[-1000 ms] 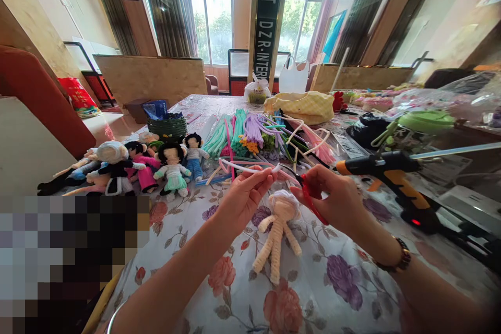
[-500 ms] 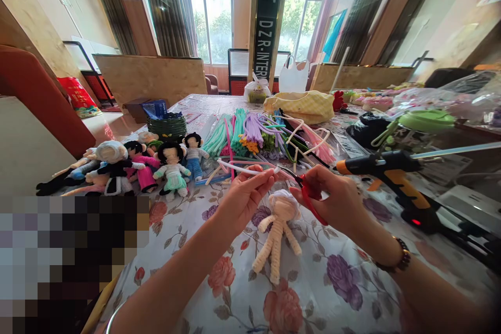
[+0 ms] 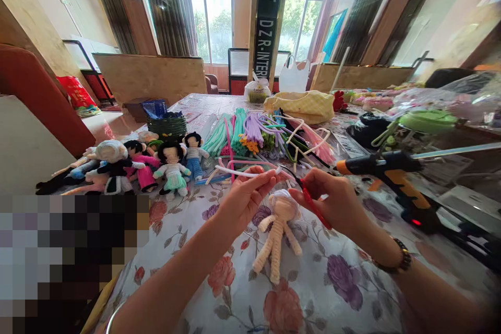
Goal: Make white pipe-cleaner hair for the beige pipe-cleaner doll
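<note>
My left hand (image 3: 252, 194) pinches a white pipe cleaner (image 3: 230, 171) between thumb and fingers, its short end poking out to the right. In my right hand (image 3: 332, 195) is a pair of red-handled scissors (image 3: 312, 202), the dark blades pointing left at that end. Whether the blades touch it I cannot make out. Below both hands a cream doll (image 3: 278, 232) made of pipe cleaners lies on the flowered tablecloth (image 3: 188, 292), with pale lilac hair on its head.
Several finished dolls (image 3: 171, 169) sit at the left in front of a dark green basket (image 3: 167, 126). Bundles of coloured pipe cleaners (image 3: 254, 130) lie behind my hands. A glue gun (image 3: 403, 182) with a red light stands at the right. Farther back is a yellow checked pouch (image 3: 305, 106).
The scissors have turned slightly, with their handles a little lower and farther right. The tail of the white pipe cleaner has swung slightly left and down. The doll has not moved.
</note>
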